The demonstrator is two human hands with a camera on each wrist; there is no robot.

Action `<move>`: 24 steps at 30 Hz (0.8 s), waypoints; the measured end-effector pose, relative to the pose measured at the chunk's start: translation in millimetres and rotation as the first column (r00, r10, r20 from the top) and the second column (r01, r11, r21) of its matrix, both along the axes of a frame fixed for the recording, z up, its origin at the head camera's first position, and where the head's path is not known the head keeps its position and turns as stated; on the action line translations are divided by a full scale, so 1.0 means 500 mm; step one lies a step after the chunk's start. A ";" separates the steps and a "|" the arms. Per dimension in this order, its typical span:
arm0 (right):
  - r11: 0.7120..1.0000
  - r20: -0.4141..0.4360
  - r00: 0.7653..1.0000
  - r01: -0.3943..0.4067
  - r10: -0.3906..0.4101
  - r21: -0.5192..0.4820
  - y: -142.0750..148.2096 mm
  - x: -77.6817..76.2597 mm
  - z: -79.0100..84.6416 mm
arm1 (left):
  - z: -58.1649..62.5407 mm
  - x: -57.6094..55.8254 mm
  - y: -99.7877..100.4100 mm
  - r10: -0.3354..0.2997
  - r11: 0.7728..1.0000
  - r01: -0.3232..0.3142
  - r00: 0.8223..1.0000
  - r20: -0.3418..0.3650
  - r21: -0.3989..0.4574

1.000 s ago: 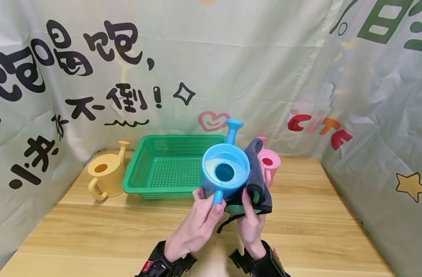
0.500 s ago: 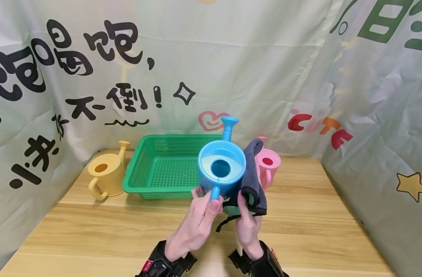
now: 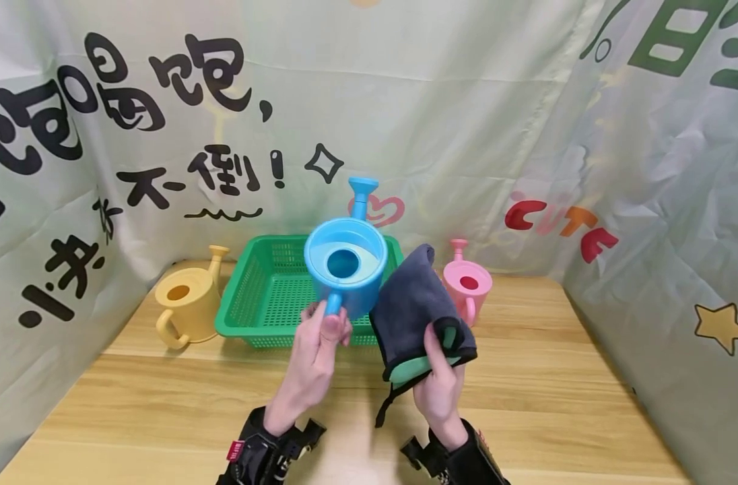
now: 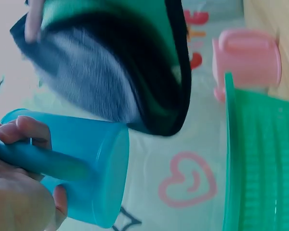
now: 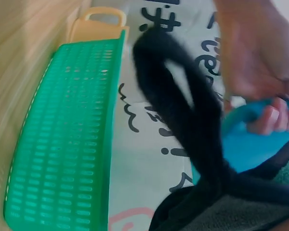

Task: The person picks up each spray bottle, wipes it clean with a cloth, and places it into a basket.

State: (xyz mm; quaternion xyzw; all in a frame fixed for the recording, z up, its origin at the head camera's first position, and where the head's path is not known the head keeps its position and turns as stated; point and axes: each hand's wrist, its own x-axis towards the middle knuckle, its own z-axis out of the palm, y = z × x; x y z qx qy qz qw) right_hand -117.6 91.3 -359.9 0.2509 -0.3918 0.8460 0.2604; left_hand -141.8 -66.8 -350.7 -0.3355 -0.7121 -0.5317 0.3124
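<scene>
My left hand [image 3: 314,347] grips the handle of a blue watering can [image 3: 359,286], held up in front of the basket with its spout pointing away. In the left wrist view the fingers curl round the handle behind the can's body [image 4: 86,139]. A folded grey towel [image 3: 414,303] with green inner faces, black edging and a hanging loop hangs from my right hand [image 3: 438,391], whose thumb lies over its lower folds. The towel's left edge is close beside the can. In the right wrist view the black loop [image 5: 183,106] crosses in front of the can.
A green plastic basket [image 3: 254,331] stands at the back of the wooden table [image 3: 526,404], behind the blue can. To its left is a yellow watering can [image 3: 190,310]; a pink watering can [image 3: 468,286] stands to its right. Printed cloth [image 3: 454,135] walls the table's back and sides.
My left hand has moved the blue can left and upward, away from the towel. The towel, still in my right hand, has spread wider to the left, and the pink can is less covered.
</scene>
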 end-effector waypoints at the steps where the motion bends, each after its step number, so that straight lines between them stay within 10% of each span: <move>1: 1.000 0.045 0.999 0.002 -0.001 -0.020 0.002 0.000 0.003 | 0.000 -0.005 -0.007 0.012 1.000 -0.012 1.000 0.007 0.010; 8: 0.997 0.088 0.993 -0.075 0.078 -0.031 0.020 -0.003 0.009 | -0.003 -0.037 -0.062 0.214 0.975 -0.219 0.969 0.123 0.030; 17: 0.992 0.115 0.986 -0.116 0.121 -0.054 0.029 -0.007 0.009 | -0.033 -0.086 -0.138 0.512 0.859 -0.449 0.753 0.413 -0.247; 24: 0.990 0.119 0.983 -0.134 0.139 -0.044 0.032 -0.006 0.007 | -0.053 -0.103 -0.167 0.573 0.819 -0.442 0.660 0.487 -0.365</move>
